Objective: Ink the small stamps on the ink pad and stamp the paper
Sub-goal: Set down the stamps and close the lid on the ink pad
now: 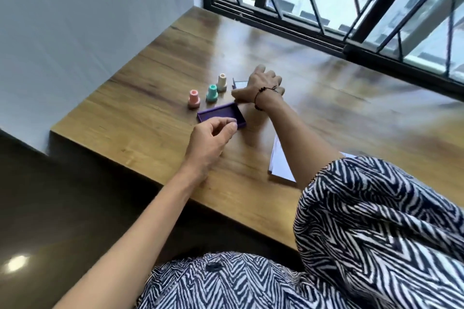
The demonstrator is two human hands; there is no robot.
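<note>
An open purple ink pad [221, 114] lies on the wooden table [150, 98]. Behind it stand three small stamps in a row: pink [193, 98], teal [212, 93] and cream [222, 82]. My left hand [211, 142] hovers at the pad's near edge with loosely curled fingers and holds nothing. My right hand [261, 84], with a dark bracelet on its wrist, reaches over the ink pad lid [239, 83] beside the cream stamp, its fingers on the lid and hiding the right part. White paper [281, 160] lies under my right forearm, mostly covered.
A white wall runs along the table's left side. A barred window [326, 7] borders the far edge. The near table edge drops to a dark glossy floor [62, 208]. My zebra-patterned sleeve [376, 221] fills the lower right.
</note>
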